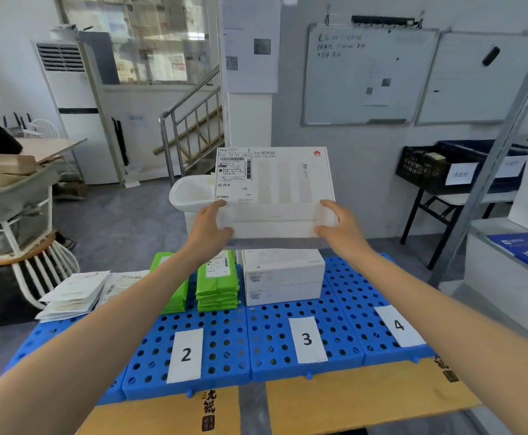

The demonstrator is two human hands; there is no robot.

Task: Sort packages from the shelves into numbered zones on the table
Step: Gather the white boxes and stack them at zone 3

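Cardboard [350, 400] under blue table [360, 296].
Left hand [207, 229] and right hand [339, 224] grip white box [283, 183] above stacked boxes [283, 274], zone 3 [307, 339].

From my view: box [283, 183] at 12 o'clock, above stack [283, 276] behind label 3 [307, 339]; pouches [217, 284] at 11, behind label 2 [186, 355].

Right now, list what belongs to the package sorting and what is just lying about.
Job: white box in left hand and right hand; stacked white boxes behind label 3; green packages behind label 2; envelopes; blue mats.
Lying about: whiteboard, black crate, white bin, white chair.
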